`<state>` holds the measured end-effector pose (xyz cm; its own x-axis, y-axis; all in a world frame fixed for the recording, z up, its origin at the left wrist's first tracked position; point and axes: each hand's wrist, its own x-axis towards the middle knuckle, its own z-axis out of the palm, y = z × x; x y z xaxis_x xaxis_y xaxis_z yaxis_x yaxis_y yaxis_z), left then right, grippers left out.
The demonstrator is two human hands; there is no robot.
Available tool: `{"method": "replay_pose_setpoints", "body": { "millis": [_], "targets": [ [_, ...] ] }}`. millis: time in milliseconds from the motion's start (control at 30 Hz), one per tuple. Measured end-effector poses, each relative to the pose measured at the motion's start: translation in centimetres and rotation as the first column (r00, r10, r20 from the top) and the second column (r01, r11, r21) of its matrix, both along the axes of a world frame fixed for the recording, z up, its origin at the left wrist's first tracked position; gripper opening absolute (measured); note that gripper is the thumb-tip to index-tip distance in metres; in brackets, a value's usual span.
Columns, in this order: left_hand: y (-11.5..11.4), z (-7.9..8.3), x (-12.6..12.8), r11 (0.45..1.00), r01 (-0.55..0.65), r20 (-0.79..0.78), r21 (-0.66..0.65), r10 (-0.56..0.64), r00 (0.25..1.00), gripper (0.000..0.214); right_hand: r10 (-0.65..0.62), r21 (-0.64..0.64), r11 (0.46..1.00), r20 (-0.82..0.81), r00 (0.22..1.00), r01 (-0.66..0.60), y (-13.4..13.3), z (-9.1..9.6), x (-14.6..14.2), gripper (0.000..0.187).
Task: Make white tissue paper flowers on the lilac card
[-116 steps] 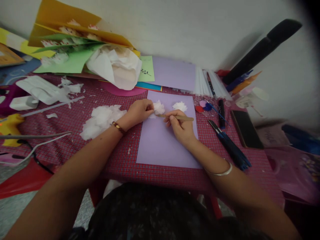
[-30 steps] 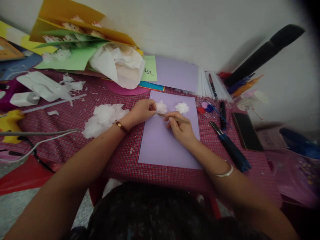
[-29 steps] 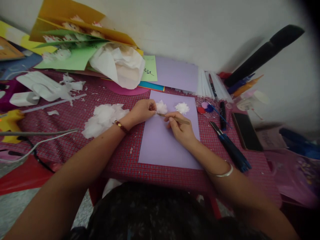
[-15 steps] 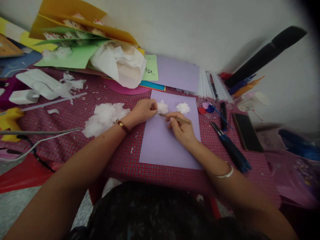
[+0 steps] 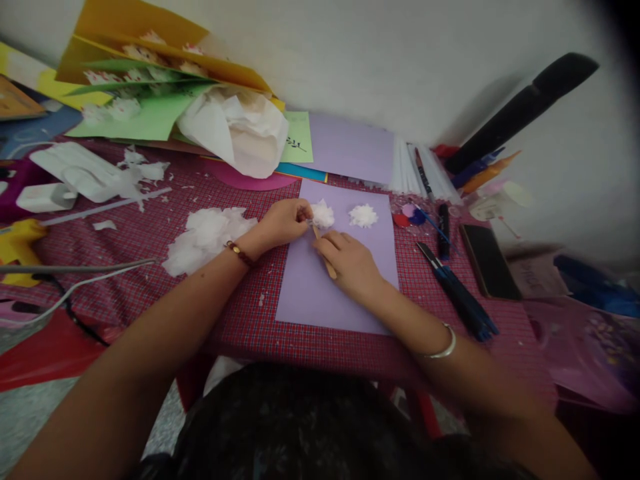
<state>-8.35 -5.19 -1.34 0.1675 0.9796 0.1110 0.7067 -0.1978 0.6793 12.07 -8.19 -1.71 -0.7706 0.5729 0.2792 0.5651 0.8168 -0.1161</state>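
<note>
A sheet of purple paper [image 5: 330,300] lies before me, bearing two ruffled white paper flowers, a left one [image 5: 323,214] and a right one [image 5: 363,215]. At the left flower's edge, my left hand [image 5: 284,223] is closed in a pinch; what its fingertips hold is too small to make out. My right hand [image 5: 353,263] grips a flat wooden stick [image 5: 325,252], its far tip close to the left flower and my left fingertips. A pile of thin white tissue pieces [image 5: 205,237] lies beside my left wrist.
Right of the sheet are a utility knife [image 5: 457,293], a black marker [image 5: 444,230] and a dark phone [image 5: 490,261]. At left sit a yellow glue gun [image 5: 23,250], cables and a white power adapter [image 5: 83,170]. Folded coloured cards [image 5: 145,127] lean against the wall.
My right hand has turned and shifted slightly left, swinging the wooden stick from nearly level to steeply slanted. My left hand keeps its pinch beside the left flower.
</note>
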Motion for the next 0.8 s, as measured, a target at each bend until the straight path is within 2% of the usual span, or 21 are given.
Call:
{"method": "replay_pose_setpoints", "body": {
  "millis": [300,633,800],
  "targets": [
    [-0.10,-0.08,0.45,0.999,-0.030,-0.165,0.028,0.035,0.986,0.023,-0.053,0.038,0.998,0.020,0.998,0.052,0.29,-0.32,-0.19,0.027],
    [-0.18,-0.54,0.45,0.998,-0.040,-0.134,0.058,0.048,0.990,0.024,-0.086,0.060,0.995,0.036,0.996,0.084,0.41,-0.70,-0.84,0.023],
    [-0.49,-0.52,0.23,0.981,-0.159,-0.082,0.107,0.168,0.982,0.027,-0.049,0.029,0.998,-0.043,0.998,0.051,0.35,-0.70,-0.13,0.025]
  ]
}}
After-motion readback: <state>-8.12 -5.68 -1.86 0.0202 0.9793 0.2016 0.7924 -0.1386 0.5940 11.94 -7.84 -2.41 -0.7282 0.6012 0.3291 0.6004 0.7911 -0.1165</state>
